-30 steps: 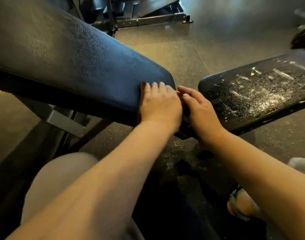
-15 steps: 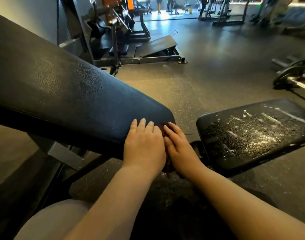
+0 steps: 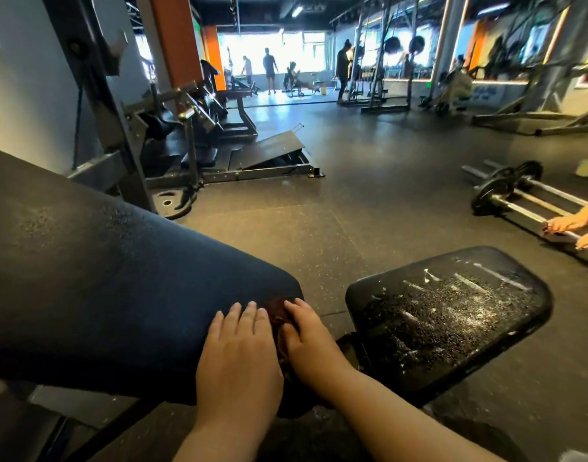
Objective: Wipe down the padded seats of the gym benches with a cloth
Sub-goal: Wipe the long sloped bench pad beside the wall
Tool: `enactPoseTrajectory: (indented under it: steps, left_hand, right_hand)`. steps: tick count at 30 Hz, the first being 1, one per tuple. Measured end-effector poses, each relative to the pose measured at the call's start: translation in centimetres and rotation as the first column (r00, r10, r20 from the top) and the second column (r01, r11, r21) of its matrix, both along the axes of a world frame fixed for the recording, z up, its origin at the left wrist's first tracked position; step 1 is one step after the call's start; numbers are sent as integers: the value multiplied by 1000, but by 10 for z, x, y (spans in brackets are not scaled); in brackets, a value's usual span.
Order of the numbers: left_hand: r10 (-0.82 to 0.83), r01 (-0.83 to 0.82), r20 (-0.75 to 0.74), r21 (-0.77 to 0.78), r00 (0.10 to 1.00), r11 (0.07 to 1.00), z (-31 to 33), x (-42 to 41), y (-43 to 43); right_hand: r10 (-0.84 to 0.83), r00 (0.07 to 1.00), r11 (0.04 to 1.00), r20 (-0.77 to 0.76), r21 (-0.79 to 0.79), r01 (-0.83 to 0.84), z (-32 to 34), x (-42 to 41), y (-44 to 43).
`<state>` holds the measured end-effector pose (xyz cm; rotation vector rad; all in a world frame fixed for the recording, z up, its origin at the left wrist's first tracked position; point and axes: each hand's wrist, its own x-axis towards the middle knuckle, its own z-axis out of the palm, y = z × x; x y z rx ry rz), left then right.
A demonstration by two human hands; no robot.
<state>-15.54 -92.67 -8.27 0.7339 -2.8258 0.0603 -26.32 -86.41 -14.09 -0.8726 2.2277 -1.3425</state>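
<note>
Here, no readable brand, label or writing anywhere; only blurred blue marks on a far wall panel (image 3: 483,92), too soft to make out.

Left hand (image 3: 239,358) laid flat on the lower end of the inclined back pad (image 3: 102,288), fingers straight and together, palm down, holding nothing that shows. Right hand (image 3: 311,341) just beside it, fingers bent over a dark reddish cloth (image 3: 276,313) at the pad's rounded corner; cloth mostly hidden between and beneath the two hands, only a small crumpled patch showing. Cannot tell how far it extends under either palm.

Seat pad (image 3: 452,321) to the right, apart from the back pad, spotted with droplets and white streaks. Gap between the two pads dark, frame parts there hard to make out.

Back pad cut off at the left edge. Barbell with plates (image 3: 506,191) on the floor at right; two hands of another person (image 3: 576,231) reaching in from the right edge, the rest of that person out of view. Distant figures (image 3: 270,70) silhouetted against bright windows, no detail.
</note>
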Motion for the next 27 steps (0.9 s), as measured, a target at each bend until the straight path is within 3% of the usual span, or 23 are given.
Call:
enactPoseTrajectory:
  steps: [4,6,11,16,19,23,25,27]
  left_hand:
    - [-4,4,-16,-12,1000,1000,0,-2,-1]
    - [0,0,-8,19,1000,1000,-3,-1,-5]
    - [22,-25,69,47,997,999,3,-1,-4]
    - [2,10,-124,95,992,995,8,3,-6]
    - [83,-71,-183,70,980,995,9,15,-17]
    - [104,-103,-70,18,992,995,13,13,-17]
    - [96,-96,-16,-26,995,995,13,9,-11]
    - [110,-110,-10,-37,994,993,11,7,-12]
  right_hand:
    - [128,990,988,-58,-83,-133,5,12,-5]
    - [199,975,979,-95,-32,-203,0,7,5]
    - [-17,996,998,-89,57,22,-1,-17,1]
    - [151,980,981,-127,-105,-165,13,13,-16]
    - [179,961,978,-209,-70,-197,-6,7,1]
    - [-53,996,997,-75,59,57,-5,-21,-10]
    - [-32,997,999,-70,40,35,7,-13,-23]
    - [45,996,995,-80,-82,-52,16,4,-31]
